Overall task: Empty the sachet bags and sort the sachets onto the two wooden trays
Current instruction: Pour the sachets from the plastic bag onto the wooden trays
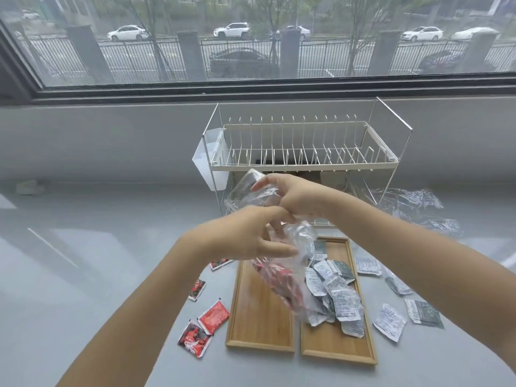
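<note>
Gripped clear bag (282, 263) of red sachets (282, 283) with both hands (245, 236) (296, 196) over left tray (259, 317); print unreadable.

No text, brand, number or sign can be read. Dense printed lines are seen on the white sachets (339, 298) heaped on the right tray (337, 344) and on those lying just right of it, but the print is too small and blurred to be made out. White markings are carried by the red sachets (213, 317) left of the left tray (259, 328); these also remain illegible.
</note>
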